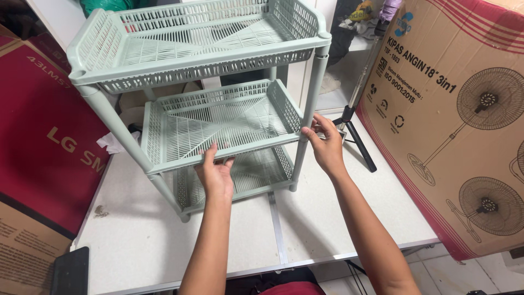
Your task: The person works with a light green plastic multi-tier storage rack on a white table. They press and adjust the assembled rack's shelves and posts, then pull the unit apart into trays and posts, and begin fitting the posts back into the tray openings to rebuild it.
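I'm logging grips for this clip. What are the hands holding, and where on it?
Both hands hold the green rack: the left hand at the middle shelf's front rim, the right hand at its front right corner by the post.

You are in a home storage corner. Large cardboard boxes (pixel 458 125) for a fan and a television (pixel 43 142) crowd your white table (pixel 316 218), above a tiled floor (pixel 464 273).

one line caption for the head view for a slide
Left hand and right hand grip the middle tray of a pale green three-tier plastic rack on a white table.
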